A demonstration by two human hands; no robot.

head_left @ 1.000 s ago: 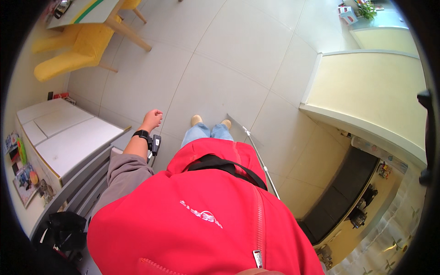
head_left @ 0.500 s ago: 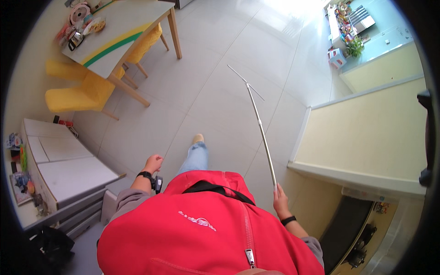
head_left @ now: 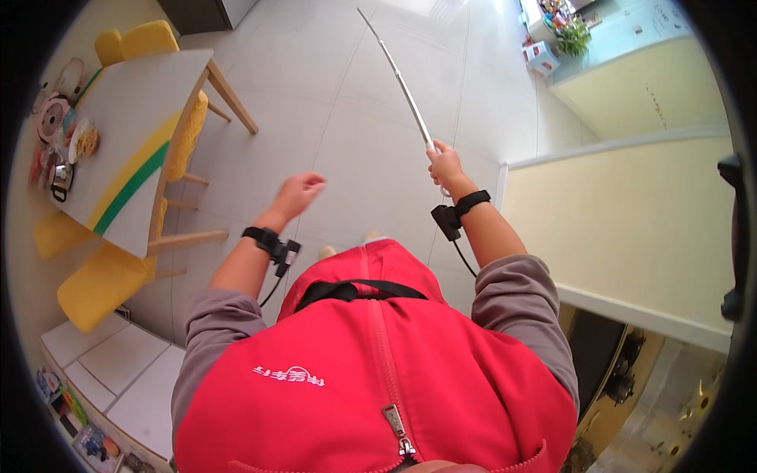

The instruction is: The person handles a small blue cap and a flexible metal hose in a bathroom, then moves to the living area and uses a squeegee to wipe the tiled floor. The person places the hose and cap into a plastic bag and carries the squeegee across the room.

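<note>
My right hand (head_left: 447, 167) is closed around the lower end of a thin silver telescopic pole (head_left: 408, 96). The pole slants away up and to the left over the floor, its far part narrowing near the top edge of the view. Just below that hand a small pale loop shows at the pole's end. My left hand (head_left: 298, 195) hangs in the air to the left, fingers loosely bent and slightly blurred, with nothing visible in it. Each wrist wears a black strap with a small black device and cable.
On the left, a table (head_left: 126, 118) with a green and yellow stripe carries a plate of food, a kettle and a pink fan. Yellow-covered chairs (head_left: 106, 284) surround it. A white cabinet (head_left: 118, 355) stands lower left. A cream half-wall (head_left: 623, 221) rises at right, a stove behind it.
Both hands have risen and moved forward. The pole has swung farther ahead and to the left; its thin crossbar, clear before, no longer stands out. The table now appears lower and farther left.
</note>
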